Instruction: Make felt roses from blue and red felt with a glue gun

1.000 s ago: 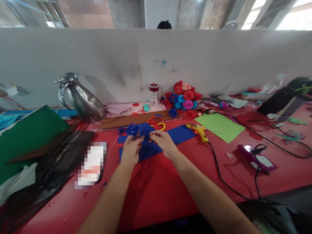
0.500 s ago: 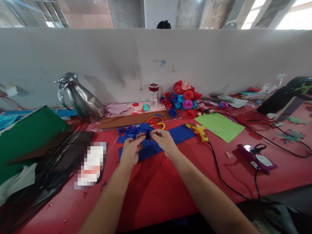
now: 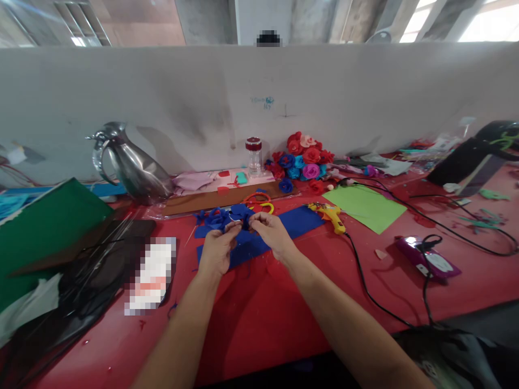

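Fingers [image 3: 231,233] of both hands [image 3: 217,253] [image 3: 273,233] pinch blue material [image 3: 245,221], red tabletop [image 3: 263,324] stretching to its near edge.

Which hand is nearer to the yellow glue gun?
Right. The right hand is to the left of the yellow glue gun; the left hand is farther off on that same side.

The head view looks forward and down across the red table [image 3: 263,319].

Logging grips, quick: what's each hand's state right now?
Left hand: closed, pinching a small blue craft piece.
Right hand: closed, apparently pinching the same piece.
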Tool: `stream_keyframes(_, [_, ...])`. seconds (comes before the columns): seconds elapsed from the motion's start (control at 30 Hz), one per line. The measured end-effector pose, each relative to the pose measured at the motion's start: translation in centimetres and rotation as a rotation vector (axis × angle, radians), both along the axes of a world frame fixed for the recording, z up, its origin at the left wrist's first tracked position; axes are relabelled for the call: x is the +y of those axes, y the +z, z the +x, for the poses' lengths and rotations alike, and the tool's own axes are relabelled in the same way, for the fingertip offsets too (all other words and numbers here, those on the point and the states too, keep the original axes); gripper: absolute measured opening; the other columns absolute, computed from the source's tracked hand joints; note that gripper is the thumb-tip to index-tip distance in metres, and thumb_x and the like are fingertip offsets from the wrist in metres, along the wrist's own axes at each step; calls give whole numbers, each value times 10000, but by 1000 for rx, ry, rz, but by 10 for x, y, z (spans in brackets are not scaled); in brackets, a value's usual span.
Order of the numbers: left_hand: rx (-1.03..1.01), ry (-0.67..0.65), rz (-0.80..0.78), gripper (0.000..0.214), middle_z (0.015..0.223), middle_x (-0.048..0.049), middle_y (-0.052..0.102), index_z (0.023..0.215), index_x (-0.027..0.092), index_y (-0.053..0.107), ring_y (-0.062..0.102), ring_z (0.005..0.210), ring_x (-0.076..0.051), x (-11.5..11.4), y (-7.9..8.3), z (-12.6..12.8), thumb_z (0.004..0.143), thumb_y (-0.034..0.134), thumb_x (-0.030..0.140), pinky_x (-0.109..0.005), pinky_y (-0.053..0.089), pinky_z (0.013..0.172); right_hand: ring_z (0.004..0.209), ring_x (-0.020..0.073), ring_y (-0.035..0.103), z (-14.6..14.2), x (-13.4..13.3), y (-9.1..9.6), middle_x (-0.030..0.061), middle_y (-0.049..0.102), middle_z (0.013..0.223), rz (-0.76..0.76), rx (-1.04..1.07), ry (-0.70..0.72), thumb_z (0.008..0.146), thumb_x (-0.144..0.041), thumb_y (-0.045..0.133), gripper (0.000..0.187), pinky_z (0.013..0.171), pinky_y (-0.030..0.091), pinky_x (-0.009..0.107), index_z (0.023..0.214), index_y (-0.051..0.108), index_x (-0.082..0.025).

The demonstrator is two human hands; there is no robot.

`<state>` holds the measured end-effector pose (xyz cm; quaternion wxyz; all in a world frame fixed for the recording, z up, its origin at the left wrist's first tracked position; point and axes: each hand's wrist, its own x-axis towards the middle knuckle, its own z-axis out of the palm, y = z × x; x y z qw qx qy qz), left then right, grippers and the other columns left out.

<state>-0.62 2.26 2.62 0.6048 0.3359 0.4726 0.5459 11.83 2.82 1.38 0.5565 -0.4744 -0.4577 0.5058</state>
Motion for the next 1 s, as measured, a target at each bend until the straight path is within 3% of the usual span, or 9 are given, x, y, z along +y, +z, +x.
stream_keyframes(0.13, [59, -13, 21, 332, 425, 100, 326, 523, 127, 571, 222, 406, -20, 1, -7, 0, 419, 837, 296, -208, 124, 420, 575, 102, 475, -2, -2, 0, -52, 539, 619, 53, -67, 12, 598, -396, 709, 269, 569, 362, 242, 696, 545, -207])
stream_keyframes(0.2, [69, -21, 26, 357, 435, 96, 335, 505, 129, 545, 238, 415, -21, 2, -9, -1, 415, 844, 303, -201, 140, 423, 593, 105, 491, -2, -2, -2, -45, 556, 649, 52, -74, 21, 578, -401, 726, 294, 592, 381, 249, 713, 551, -206])
stream_keyframes(0.33, [41, 9, 27, 402, 502, 71, 447, 571, 123, 569, 301, 434, -22, 4, -8, -2, 381, 859, 327, -192, 179, 431, 609, 113, 526, 1, 2, -6, -32, 590, 657, 31, -66, 43, 597, -358, 672, 211, 616, 408, 255, 704, 581, -200])
stream_keyframes(0.5, [21, 79, 68, 376, 442, 119, 345, 649, 143, 577, 214, 377, -18, 8, -6, -9, 458, 821, 356, -216, 108, 403, 533, 112, 523, 3, 4, -8, -49, 570, 573, -13, -114, -45, 630, -307, 585, 116, 545, 390, 245, 691, 573, -209])
stream_keyframes(0.57, [-12, 173, 82, 379, 462, 120, 363, 648, 155, 547, 218, 373, -13, 11, -5, -13, 455, 817, 339, -218, 117, 401, 502, 112, 511, 4, 4, -8, -52, 562, 546, -37, -98, -77, 631, -304, 575, 109, 523, 383, 245, 687, 561, -212])
stream_keyframes(0.7, [-46, 484, 135, 366, 488, 120, 391, 634, 182, 481, 238, 383, -14, 16, 2, -28, 494, 802, 286, -223, 150, 403, 458, 105, 469, 3, 4, -9, -58, 533, 487, -54, -67, -99, 619, -309, 574, 107, 479, 354, 241, 670, 557, -216])
stream_keyframes(0.77, [-53, 542, 158, 318, 484, 118, 399, 661, 185, 497, 246, 382, -20, 19, 5, -36, 541, 781, 262, -223, 156, 401, 448, 99, 456, 2, 4, -10, -60, 531, 480, -69, -48, -97, 606, -307, 583, 113, 469, 344, 238, 666, 562, -215])
stream_keyframes(0.9, [-84, 501, 154, 308, 469, 116, 400, 673, 182, 520, 250, 370, -20, 20, 6, -43, 532, 787, 246, -213, 164, 395, 447, 85, 436, 1, 3, -7, -66, 524, 478, -119, 41, -87, 571, -317, 630, 165, 472, 327, 229, 680, 582, -202])
stream_keyframes(1.0, [-85, 334, 112, 331, 489, 101, 438, 650, 165, 552, 261, 366, -11, 17, 5, -38, 458, 810, 241, -202, 158, 390, 458, 75, 424, 3, 2, -2, -66, 522, 495, -149, 177, -57, 547, -337, 688, 221, 482, 314, 222, 680, 582, -194])
